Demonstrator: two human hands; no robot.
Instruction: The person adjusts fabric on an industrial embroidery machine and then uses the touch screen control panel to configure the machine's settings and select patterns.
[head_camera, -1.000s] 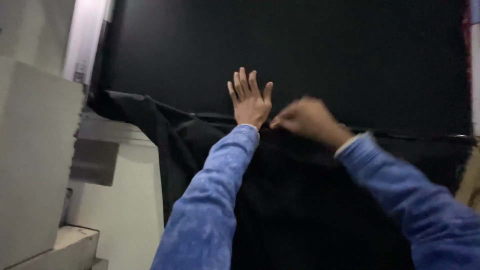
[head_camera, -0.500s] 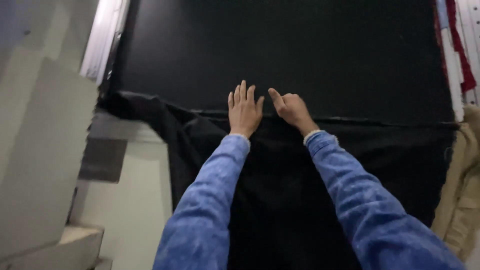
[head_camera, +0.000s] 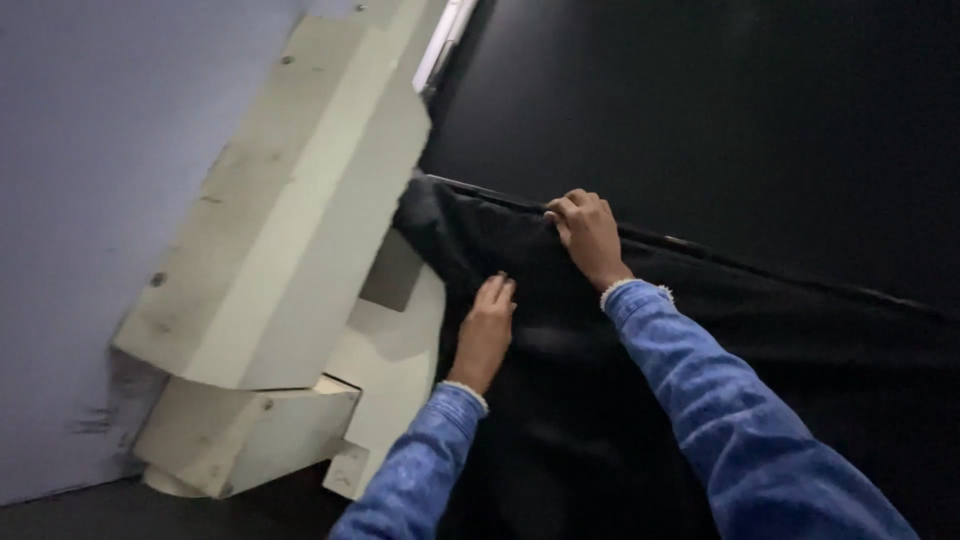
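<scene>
Black cloth (head_camera: 600, 420): it's draped over the dark flat surface (head_camera: 750, 120), top edge running along a ridge that slopes down to the right of your hands.
Right hand (head_camera: 588, 232): fingers curled down over that top edge of the cloth, looks like a pinch on the fold, though I can't tell how firm it really is.
Left hand (head_camera: 487, 332): flat and open, fingers together, palm pressed on the cloth just below and left of your right hand. Not holding anything.
Cloth corner (head_camera: 425, 215): bunched up left of your right hand, right against the pale machine housing (head_camera: 290, 230).
Snag risk: I'd guess that bunched corner could catch on the housing's edge if you tug rightward.
Slip risk: only one hand really has hold, so the loose hanging part could slide off the ridge, probably if the flat palm lifts.
Visibility: black on black, hard to see wrinkles or where the edge really sits, so a crooked lay seems likely.
</scene>
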